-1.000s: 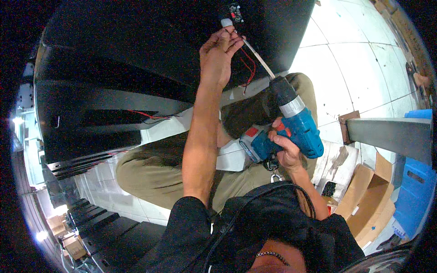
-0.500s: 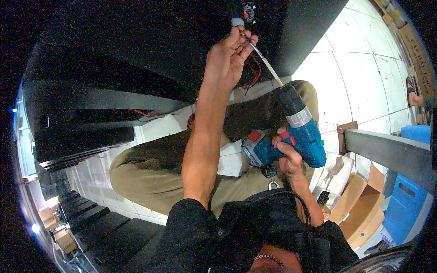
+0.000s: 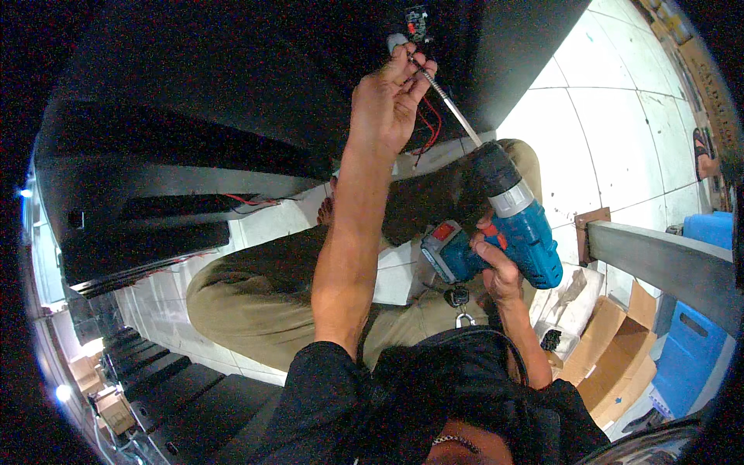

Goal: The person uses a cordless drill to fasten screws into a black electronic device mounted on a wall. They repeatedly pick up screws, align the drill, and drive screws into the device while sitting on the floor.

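My right hand [image 3: 500, 267] is wrapped round the handle of a blue cordless drill [image 3: 535, 244] with a black and silver chuck. A long thin driver bit [image 3: 459, 116] runs from the chuck up and left. The fingers of my left hand [image 3: 394, 97] are pinched round the bit's far end, so its tip is hidden. Just beyond them are a small whitish piece [image 3: 397, 43] and a small circuit board [image 3: 417, 23] with a red part, inside a large black cabinet [image 3: 256, 85]. Thin red wires [image 3: 431, 128] hang beside my left hand.
My crossed legs [image 3: 256, 294] rest on the white tiled floor [image 3: 612, 132]. To the right stand a grey metal beam [image 3: 659, 252], an open cardboard box [image 3: 616, 349] and a blue plastic crate [image 3: 690, 356]. Several black panels [image 3: 194, 399] lie at lower left. A person's foot [image 3: 707, 167] shows at far right.
The drill has turned slightly, its battery end shifting a little to the right. My left hand keeps its hold on the bit, almost in the same place.
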Motion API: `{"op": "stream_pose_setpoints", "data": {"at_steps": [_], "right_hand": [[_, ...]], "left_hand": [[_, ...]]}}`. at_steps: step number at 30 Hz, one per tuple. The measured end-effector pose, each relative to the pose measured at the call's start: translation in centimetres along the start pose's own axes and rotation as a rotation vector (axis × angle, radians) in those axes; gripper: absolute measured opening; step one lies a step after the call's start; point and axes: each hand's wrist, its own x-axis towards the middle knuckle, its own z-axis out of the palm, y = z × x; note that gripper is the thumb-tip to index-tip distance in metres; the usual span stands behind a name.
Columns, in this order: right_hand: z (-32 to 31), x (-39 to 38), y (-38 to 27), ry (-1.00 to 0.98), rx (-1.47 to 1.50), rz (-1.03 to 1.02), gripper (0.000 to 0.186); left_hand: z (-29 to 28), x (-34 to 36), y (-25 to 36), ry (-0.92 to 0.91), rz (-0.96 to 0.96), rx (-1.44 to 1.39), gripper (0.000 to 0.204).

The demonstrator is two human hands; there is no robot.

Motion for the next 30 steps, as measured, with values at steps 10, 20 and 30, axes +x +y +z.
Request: {"op": "stream_pose_setpoints", "data": {"at_steps": [10, 20, 30], "right_hand": [[2.3, 0.4, -0.5, 0.005, -0.767, -0.258, 0.044], [2.9, 1.6, -2.1, -0.036, -0.757, -0.343, 0.043], [2.1, 1.7, 0.1, -0.037, -0.878, -0.278, 0.057]], "left_hand": [[1.4, 2.2, -0.8, -0.035, 0.359, 0.309, 0.014], [1.4, 3.7, -0.4, -0.017, 0.357, 0.407, 0.014], [0.8, 5.1, -1.4, 0.194, 1.091, 1.422, 0.033]]}}
